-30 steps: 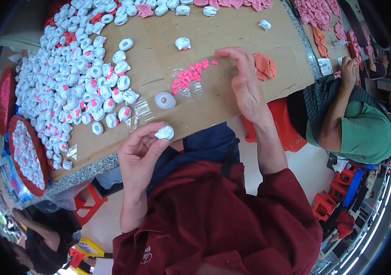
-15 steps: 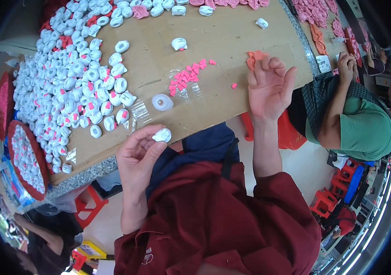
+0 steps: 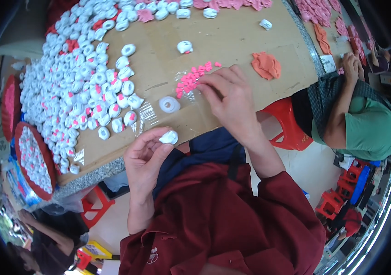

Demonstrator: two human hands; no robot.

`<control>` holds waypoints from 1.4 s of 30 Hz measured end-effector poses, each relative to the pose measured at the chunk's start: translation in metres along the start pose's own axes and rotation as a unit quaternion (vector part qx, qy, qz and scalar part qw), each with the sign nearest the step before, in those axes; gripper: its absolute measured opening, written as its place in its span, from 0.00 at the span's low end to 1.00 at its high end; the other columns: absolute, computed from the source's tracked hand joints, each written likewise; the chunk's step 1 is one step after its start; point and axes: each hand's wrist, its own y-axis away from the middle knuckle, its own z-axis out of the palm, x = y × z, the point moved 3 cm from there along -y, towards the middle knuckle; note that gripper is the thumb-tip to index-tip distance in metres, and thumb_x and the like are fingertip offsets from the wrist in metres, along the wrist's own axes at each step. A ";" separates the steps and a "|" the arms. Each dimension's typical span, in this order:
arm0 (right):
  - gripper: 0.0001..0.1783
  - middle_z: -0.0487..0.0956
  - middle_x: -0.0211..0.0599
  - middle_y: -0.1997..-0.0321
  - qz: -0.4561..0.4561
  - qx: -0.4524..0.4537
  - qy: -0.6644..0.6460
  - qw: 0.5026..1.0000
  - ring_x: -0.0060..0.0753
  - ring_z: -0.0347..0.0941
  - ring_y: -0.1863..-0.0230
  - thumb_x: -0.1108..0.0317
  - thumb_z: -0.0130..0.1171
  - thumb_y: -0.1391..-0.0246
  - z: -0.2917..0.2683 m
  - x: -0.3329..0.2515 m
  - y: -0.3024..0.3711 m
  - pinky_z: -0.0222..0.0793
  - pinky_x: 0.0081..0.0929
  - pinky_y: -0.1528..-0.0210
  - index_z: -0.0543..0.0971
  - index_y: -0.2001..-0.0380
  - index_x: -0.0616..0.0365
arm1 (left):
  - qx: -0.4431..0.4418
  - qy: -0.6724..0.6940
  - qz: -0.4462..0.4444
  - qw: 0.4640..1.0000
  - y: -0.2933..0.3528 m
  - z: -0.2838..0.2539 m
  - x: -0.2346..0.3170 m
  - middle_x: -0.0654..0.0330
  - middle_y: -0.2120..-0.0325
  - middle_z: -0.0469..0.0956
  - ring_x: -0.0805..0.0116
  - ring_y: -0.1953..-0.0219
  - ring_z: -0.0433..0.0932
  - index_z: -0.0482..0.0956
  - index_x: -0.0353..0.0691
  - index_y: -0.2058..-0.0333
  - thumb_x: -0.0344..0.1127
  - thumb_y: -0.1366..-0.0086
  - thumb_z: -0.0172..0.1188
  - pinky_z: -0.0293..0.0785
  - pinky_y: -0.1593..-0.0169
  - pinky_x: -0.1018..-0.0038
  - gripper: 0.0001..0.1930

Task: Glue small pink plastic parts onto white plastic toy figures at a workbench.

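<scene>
The left hand [image 3: 146, 158] is holding a small white plastic piece [image 3: 169, 136] pinched between thumb and fingertips, the grip closed snugly on it just off the near edge of the desk [image 3: 232, 41], above the lap. Beyond that grip and a little to its right, a white ring-shaped piece [image 3: 169, 104] is lying alone on the brown desk top. The right hand [image 3: 229, 98] is resting palm down farther out, its fingers curled onto a scatter of small pink bits [image 3: 191, 79] lying on clear plastic wrap; the grip is nearly closed at the fingertips, but whether it is actually pinching a bit I cannot tell. To the left of the left-hand grip, a large heap of white pieces with pink inserts [image 3: 85, 78] is spreading across the desk, and past its edge a round red tray [image 3: 34, 160] is holding more of them. Beyond the right-hand grip, a single white piece [image 3: 185, 46] is sitting apart, with an orange lump [image 3: 266, 65] to its right. Far right, another person in a green shirt [image 3: 369, 126] is sitting at the desk's end.
</scene>
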 end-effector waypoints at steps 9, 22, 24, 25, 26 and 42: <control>0.10 0.74 0.35 0.74 0.029 0.101 -0.112 0.988 0.35 0.70 0.73 0.79 0.58 0.62 -0.005 -0.027 0.045 0.66 0.26 0.74 0.74 0.72 0.60 | 0.017 -0.039 0.023 0.999 0.004 0.004 -0.002 0.51 0.63 0.74 0.67 0.65 0.76 0.70 0.29 0.60 0.18 0.47 0.55 0.73 0.60 0.76 0.14; 0.09 0.77 0.36 0.73 0.040 0.020 -0.239 0.970 0.31 0.72 0.72 0.82 0.60 0.63 -0.023 -0.031 0.053 0.67 0.22 0.71 0.78 0.73 0.63 | -0.004 -0.027 0.049 0.998 -0.002 0.034 -0.008 0.54 0.66 0.75 0.70 0.65 0.75 0.70 0.27 0.60 0.14 0.48 0.55 0.74 0.63 0.79 0.15; 0.09 0.77 0.36 0.73 0.029 0.018 -0.229 0.973 0.31 0.72 0.72 0.82 0.60 0.63 -0.021 -0.035 0.052 0.67 0.22 0.71 0.78 0.73 0.63 | 0.008 -0.048 0.061 0.997 -0.001 0.034 -0.007 0.55 0.67 0.75 0.70 0.65 0.76 0.70 0.27 0.61 0.15 0.49 0.55 0.75 0.65 0.80 0.14; 0.08 0.77 0.36 0.73 0.021 0.021 -0.217 0.976 0.31 0.72 0.72 0.82 0.60 0.63 -0.021 -0.037 0.052 0.67 0.21 0.71 0.78 0.74 0.63 | 0.017 -0.070 0.078 0.994 0.000 0.033 -0.007 0.55 0.68 0.75 0.70 0.65 0.76 0.71 0.27 0.62 0.15 0.50 0.56 0.75 0.66 0.79 0.14; 0.08 0.77 0.36 0.73 0.018 0.016 -0.217 0.976 0.31 0.72 0.72 0.82 0.60 0.63 -0.020 -0.039 0.051 0.67 0.21 0.71 0.78 0.74 0.63 | 0.026 -0.092 0.095 0.991 0.001 0.033 -0.007 0.55 0.68 0.75 0.70 0.66 0.76 0.72 0.28 0.62 0.15 0.50 0.57 0.75 0.66 0.79 0.14; 0.07 0.75 0.31 0.78 0.079 -0.103 -0.300 0.945 0.22 0.67 0.74 0.76 0.63 0.63 -0.011 -0.034 0.050 0.62 0.18 0.71 0.78 0.75 0.61 | -0.035 -0.236 0.164 0.957 0.001 0.023 -0.002 0.53 0.65 0.75 0.70 0.63 0.74 0.78 0.34 0.64 0.19 0.52 0.60 0.72 0.61 0.80 0.14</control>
